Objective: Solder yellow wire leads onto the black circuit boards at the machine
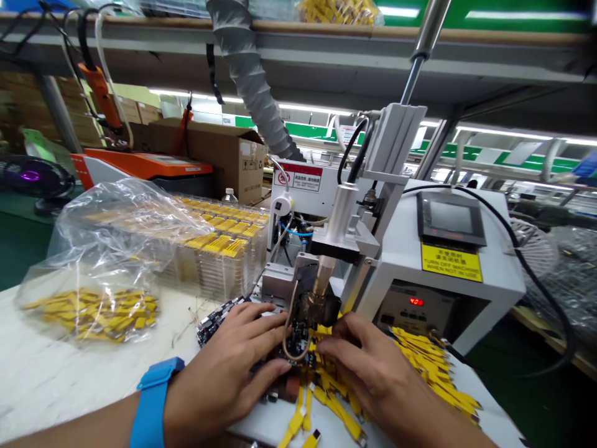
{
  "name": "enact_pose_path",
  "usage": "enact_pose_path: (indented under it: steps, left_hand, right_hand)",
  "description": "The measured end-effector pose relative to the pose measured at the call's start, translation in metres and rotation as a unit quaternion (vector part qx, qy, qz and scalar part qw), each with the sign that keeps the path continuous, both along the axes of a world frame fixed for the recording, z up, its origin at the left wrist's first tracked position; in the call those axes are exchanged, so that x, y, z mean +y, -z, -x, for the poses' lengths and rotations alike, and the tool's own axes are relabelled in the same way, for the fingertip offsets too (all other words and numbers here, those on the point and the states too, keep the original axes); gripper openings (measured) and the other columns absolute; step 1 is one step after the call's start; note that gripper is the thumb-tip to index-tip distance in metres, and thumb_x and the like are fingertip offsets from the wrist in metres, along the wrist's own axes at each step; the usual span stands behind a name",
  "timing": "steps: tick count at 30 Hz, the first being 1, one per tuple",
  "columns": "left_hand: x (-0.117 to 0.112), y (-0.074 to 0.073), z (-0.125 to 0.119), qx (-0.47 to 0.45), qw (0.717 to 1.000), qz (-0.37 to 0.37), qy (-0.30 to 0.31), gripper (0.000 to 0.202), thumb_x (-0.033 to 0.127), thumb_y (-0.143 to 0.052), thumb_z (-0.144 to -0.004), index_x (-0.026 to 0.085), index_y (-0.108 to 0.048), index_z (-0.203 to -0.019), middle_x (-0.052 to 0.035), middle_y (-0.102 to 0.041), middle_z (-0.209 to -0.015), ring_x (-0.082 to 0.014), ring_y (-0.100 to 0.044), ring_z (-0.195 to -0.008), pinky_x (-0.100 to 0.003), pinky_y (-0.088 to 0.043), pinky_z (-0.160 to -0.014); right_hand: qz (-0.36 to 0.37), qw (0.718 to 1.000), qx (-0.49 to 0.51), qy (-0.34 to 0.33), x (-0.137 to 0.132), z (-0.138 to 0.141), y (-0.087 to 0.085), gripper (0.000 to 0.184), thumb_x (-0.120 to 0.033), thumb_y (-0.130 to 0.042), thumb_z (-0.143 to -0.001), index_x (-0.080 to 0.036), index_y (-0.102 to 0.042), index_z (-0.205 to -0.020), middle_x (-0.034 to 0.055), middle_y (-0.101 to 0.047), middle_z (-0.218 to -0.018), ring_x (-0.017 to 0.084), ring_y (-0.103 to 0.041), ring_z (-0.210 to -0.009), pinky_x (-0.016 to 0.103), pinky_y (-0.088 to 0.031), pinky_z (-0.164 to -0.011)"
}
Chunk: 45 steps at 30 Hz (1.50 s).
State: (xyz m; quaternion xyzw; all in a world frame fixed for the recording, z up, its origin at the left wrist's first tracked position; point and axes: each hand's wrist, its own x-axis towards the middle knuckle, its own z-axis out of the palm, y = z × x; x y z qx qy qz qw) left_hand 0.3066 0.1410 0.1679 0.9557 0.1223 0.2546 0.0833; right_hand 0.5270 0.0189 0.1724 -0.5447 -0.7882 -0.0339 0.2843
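My left hand [233, 367], with a blue wristband [152, 401] on the wrist, lies over a small black fixture under the soldering machine's brass tip [321, 283]; its fingers are stretched and pressed against a small dark circuit board [296, 342]. My right hand [373, 367] comes in from the right, fingers curled and pinched at the same board, among yellow flat cable pieces [326, 398]. What its fingertips hold is too small to make out. A strip of black circuit boards [212, 323] lies just left of my left hand.
A white soldering machine [448, 274] with a yellow warning label stands at the right. Loose yellow cables [433, 373] pile beside it. A clear bag [102, 261] of yellow parts sits at the left, trays of yellow parts [224, 242] and a cardboard box [219, 155] behind.
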Motion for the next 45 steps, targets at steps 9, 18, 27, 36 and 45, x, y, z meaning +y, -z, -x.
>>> enact_pose_path:
  steps: [9,18,27,36,45]
  left_hand:
    - [0.0,-0.003,-0.001,-0.006,1.0,0.002,0.012,0.034,0.021,-0.058,-0.09,0.023,-0.057,-0.124,-0.0053,-0.063,-0.125,-0.0315,-0.049,-0.12,-0.054,-0.04,-0.098]
    - [-0.002,-0.007,-0.001,0.011,1.0,0.015,0.013,0.036,0.019,-0.059,-0.087,0.024,-0.058,-0.124,-0.0046,-0.062,-0.127,-0.0319,-0.048,-0.122,-0.055,-0.038,-0.101]
    - [-0.006,-0.012,-0.003,0.017,0.999,0.028,0.007,0.038,0.02,-0.06,-0.088,0.021,-0.056,-0.125,-0.0067,-0.061,-0.128,-0.0312,-0.048,-0.122,-0.053,-0.039,-0.101]
    - [-0.007,-0.01,0.0,-0.012,0.999,0.033,-0.004,0.042,0.021,-0.062,-0.086,0.02,-0.053,-0.127,-0.0081,-0.061,-0.128,-0.0311,-0.049,-0.122,-0.056,-0.04,-0.101]
    - [-0.006,-0.01,-0.001,-0.018,0.999,0.034,0.002,0.041,0.02,-0.063,-0.085,0.019,-0.054,-0.125,-0.0081,-0.061,-0.126,-0.0292,-0.05,-0.121,-0.051,-0.042,-0.101]
  right_hand:
    - [0.016,0.998,0.025,0.057,0.0,0.004,-0.001,0.021,-0.019,-0.046,-0.093,-0.02,-0.067,-0.096,0.007,-0.056,-0.086,0.02,-0.057,-0.074,0.031,-0.049,-0.061]
    - [0.05,0.997,-0.009,0.063,-0.004,0.006,-0.01,0.02,-0.014,-0.046,-0.093,-0.023,-0.064,-0.097,0.0039,-0.054,-0.09,0.019,-0.055,-0.08,0.029,-0.046,-0.067]
    - [-0.026,0.998,-0.059,0.019,-0.004,0.0,-0.002,0.03,-0.013,-0.037,-0.096,-0.022,-0.064,-0.108,0.0075,-0.052,-0.093,0.02,-0.052,-0.082,0.031,-0.044,-0.066]
    - [-0.037,0.995,-0.093,-0.016,0.002,-0.009,0.002,0.028,-0.012,-0.04,-0.094,-0.021,-0.061,-0.11,0.0076,-0.051,-0.094,0.02,-0.054,-0.079,0.028,-0.046,-0.063]
    - [0.021,0.998,-0.046,0.035,-0.004,0.0,-0.006,0.023,-0.017,-0.047,-0.095,-0.026,-0.063,-0.108,0.0052,-0.053,-0.096,0.02,-0.054,-0.084,0.03,-0.049,-0.069]
